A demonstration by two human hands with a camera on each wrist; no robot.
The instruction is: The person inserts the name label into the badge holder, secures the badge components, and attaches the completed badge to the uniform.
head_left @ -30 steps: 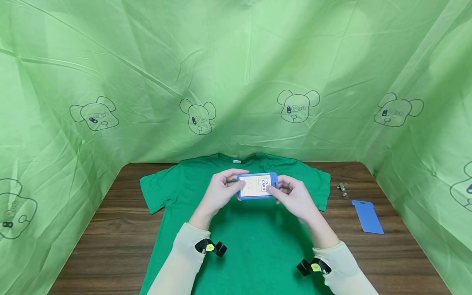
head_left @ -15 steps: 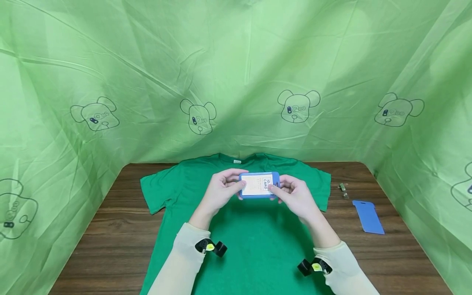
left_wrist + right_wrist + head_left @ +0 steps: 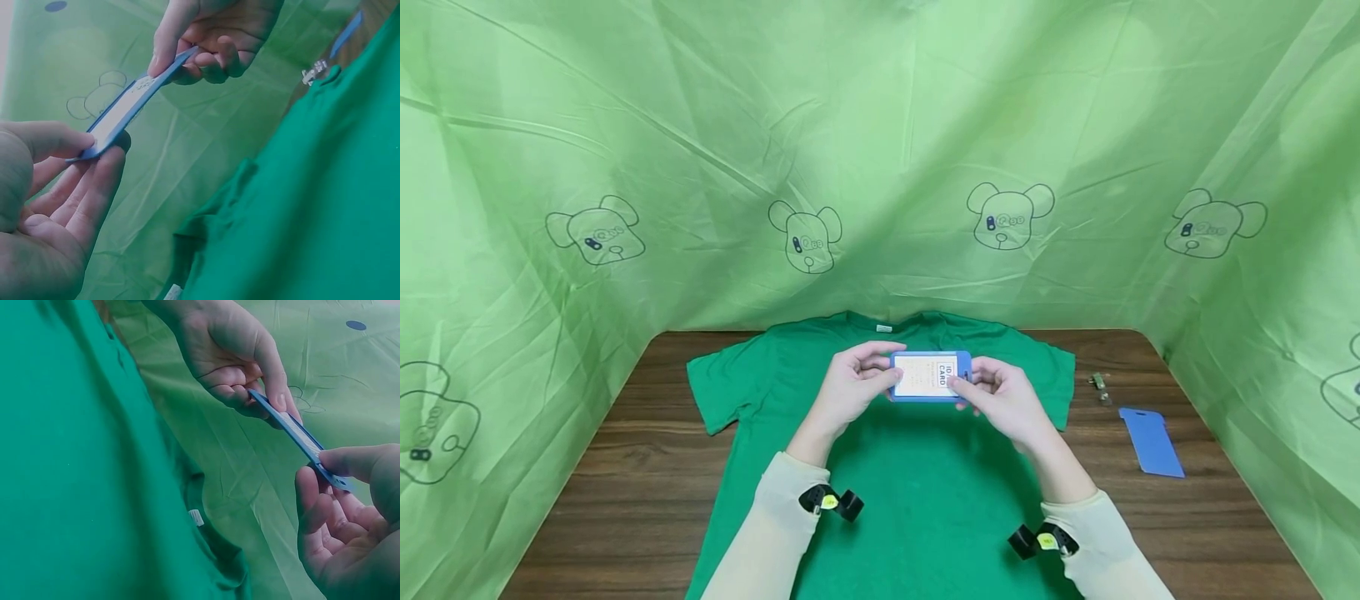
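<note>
Both hands hold a blue badge holder (image 3: 917, 399) above the shirt, sideways, with a white ID card (image 3: 919, 377) lying in its frame. My left hand (image 3: 855, 383) pinches the left end, thumb on the card's face and fingers beneath, as the left wrist view shows. At the slotted right end, my right hand (image 3: 1002, 402) grips with its thumb on the card near the printed "ID/CARD" box. In the right wrist view the badge holder (image 3: 294, 434) is seen nearly edge-on between the two hands. Under it a green T-shirt (image 3: 917, 500) lies spread on the table.
A flat blue plastic cover (image 3: 1152, 442) with a slot lies on the right of the wooden table (image 3: 632, 467). Behind it sits a small metal and clear clip (image 3: 1099, 388). Green cloth walls (image 3: 880, 167) with printed bear heads enclose the back and sides.
The badge holder has shifted slightly to the right in the head view, sliding a little relative to the left fingers. Both hands keep their pinch on it.
</note>
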